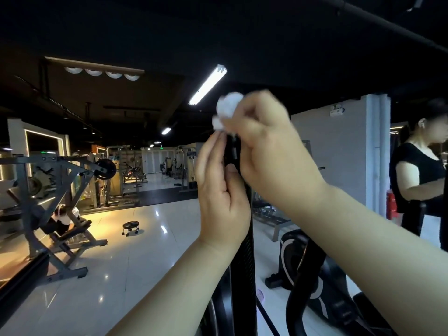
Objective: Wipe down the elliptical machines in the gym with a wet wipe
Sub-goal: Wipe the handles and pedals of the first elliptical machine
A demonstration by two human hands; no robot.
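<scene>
Glossy gym tiles (150, 238) stretch behind the elliptical's black handlebar (250, 241). My left hand (220, 190) curls round the handlebar just below its top, steadying it. My right hand (264, 146) pinches the crumpled wet wipe (228, 110) at its tip. I should press firmly, twist around, then draw downward.

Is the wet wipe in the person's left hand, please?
No, the right hand holds the crumpled wet wipe at the top of the black handle, while the left hand grips the handle lower down.
</scene>
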